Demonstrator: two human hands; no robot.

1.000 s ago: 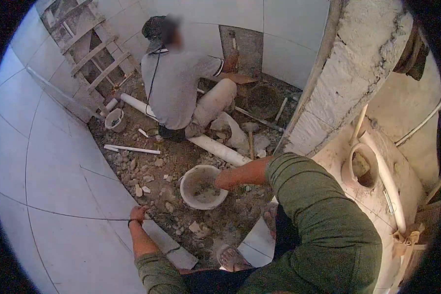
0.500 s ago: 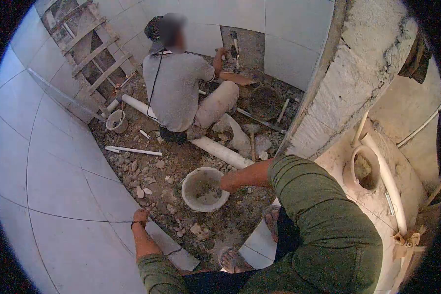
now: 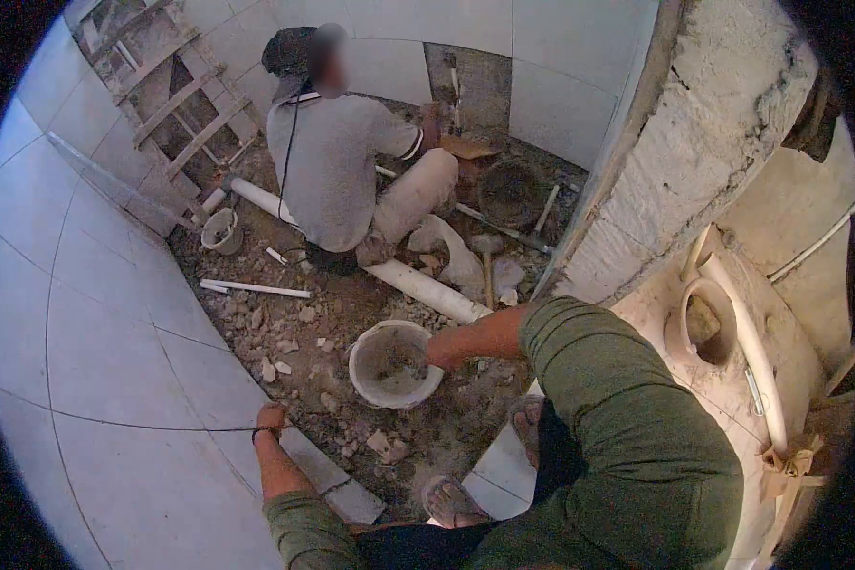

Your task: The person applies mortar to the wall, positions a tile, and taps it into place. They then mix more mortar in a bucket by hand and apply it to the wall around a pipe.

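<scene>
My left hand (image 3: 272, 416) is at the top edge of the white tiled wall (image 3: 142, 361), its fingers curled over that edge. A dark band circles the left wrist. My right arm reaches down to a whitish bucket (image 3: 370, 388) on the rubble floor. At the bucket's right side, my right hand (image 3: 433, 357) dips inside the rim, its fingers too hidden to make out. Greyish material (image 3: 399, 366) lies in the bucket. Whether the right hand holds anything does not show.
A co-worker (image 3: 328, 171) squats ahead beside a white pipe (image 3: 432, 293), facing an untiled wall gap (image 3: 480, 90). A hammer (image 3: 487, 256), dark bucket (image 3: 511, 195), small bucket (image 3: 221, 231) and thin pipes (image 3: 261, 289) lie around. A wooden ladder (image 3: 180, 109) leans at the back left.
The view has shifted slightly. The co-worker's head and torso have moved a little left, and the co-worker's arm is lower. My hands stay in nearly the same places.
</scene>
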